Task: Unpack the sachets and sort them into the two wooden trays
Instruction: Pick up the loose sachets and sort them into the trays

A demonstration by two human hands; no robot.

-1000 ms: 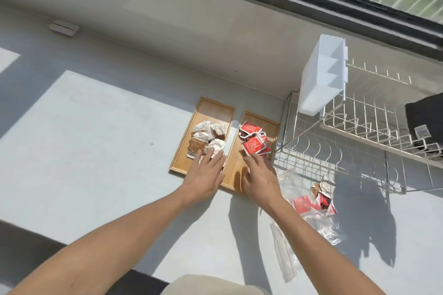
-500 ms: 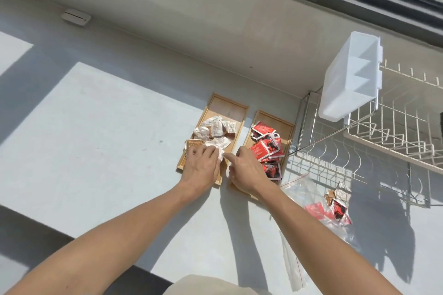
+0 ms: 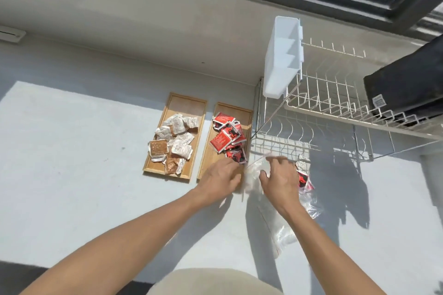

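Two wooden trays lie side by side on the grey counter. The left tray (image 3: 187,105) holds several brown-and-white sachets (image 3: 176,141). In the right tray (image 3: 241,112) sits a pile of red sachets (image 3: 226,137). A clear plastic bag (image 3: 253,176) lies just right of the trays, with a few sachets (image 3: 302,176) still inside it. My left hand (image 3: 220,181) is at the near end of the right tray, fingers pinched on the bag's left edge. My right hand (image 3: 280,181) grips the bag's mouth from the right; the mouth is blurred.
A white wire dish rack (image 3: 318,112) stands right of the trays, with a white plastic caddy (image 3: 282,55) hung on its end and a black object (image 3: 407,84) on top. A wall and a window run along the back.
Both hands have left the sachet piles on the trays and moved right to the plastic bag. The bag's mouth is now raised between them.
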